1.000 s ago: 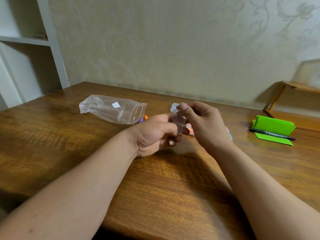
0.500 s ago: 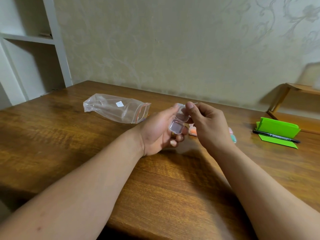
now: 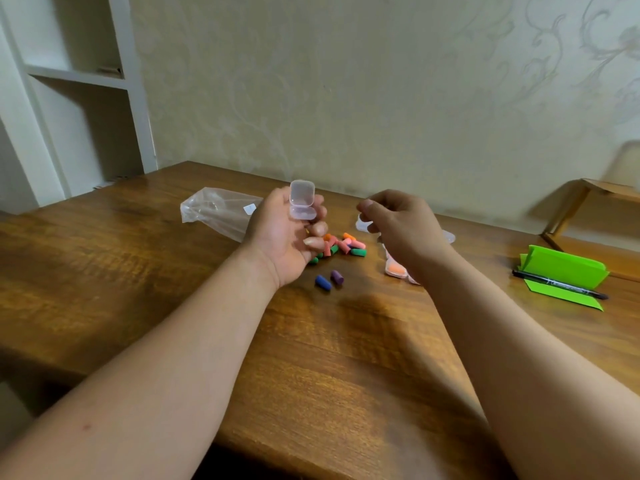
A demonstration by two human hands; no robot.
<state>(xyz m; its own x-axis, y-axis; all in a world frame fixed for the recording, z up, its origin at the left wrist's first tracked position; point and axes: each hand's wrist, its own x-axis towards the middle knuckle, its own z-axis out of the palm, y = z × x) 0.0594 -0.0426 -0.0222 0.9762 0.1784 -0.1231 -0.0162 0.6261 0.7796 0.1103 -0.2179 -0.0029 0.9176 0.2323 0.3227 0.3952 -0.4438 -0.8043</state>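
My left hand [image 3: 284, 237] holds a small clear plastic box [image 3: 302, 199], its hinged lid open, between thumb and fingers above the wooden table [image 3: 138, 271]. My right hand [image 3: 398, 226] hovers to the right of it with fingers loosely curled and holds nothing that I can see. Between and below the hands lies a heap of several small coloured eraser caps [image 3: 343, 247]. A blue cap [image 3: 322, 282] and a purple cap [image 3: 337, 277] lie apart, nearer me.
A clear zip bag [image 3: 218, 213] lies behind my left hand. More small clear boxes [image 3: 396, 270], one with orange pieces, sit under my right wrist. A green folded paper stand [image 3: 564, 268] with a black pen [image 3: 561, 289] is at right. White shelves [image 3: 76, 77] stand far left.
The two hands, which worked together on the small box, have come apart. The box now stays open in my left hand, and my right hand has moved off to the right.
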